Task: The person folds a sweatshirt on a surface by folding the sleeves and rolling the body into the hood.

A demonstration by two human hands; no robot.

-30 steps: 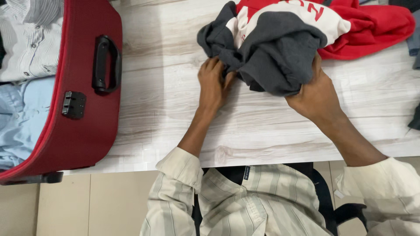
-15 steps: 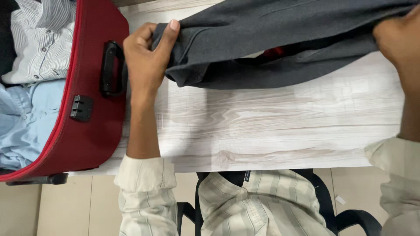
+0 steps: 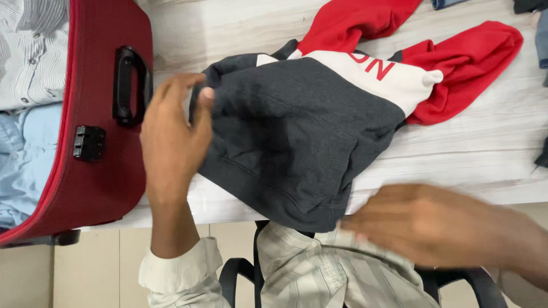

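One hoodie (image 3: 297, 142); left hand (image 3: 171, 142) grip pinching its edge; right hand (image 3: 434, 225) blurred, grip unclear.

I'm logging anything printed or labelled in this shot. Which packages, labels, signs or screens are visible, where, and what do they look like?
Printed lettering: red block characters on the white chest band of the grey, white and red sweatshirt on the table.
Packages, signs, screens: none visible.

Bare table (image 3: 468, 154) right of the hoodie (image 3: 297, 137) lies open; the suitcase (image 3: 103, 114) crowds its left, scattered clothes (image 3: 539, 40) far right.
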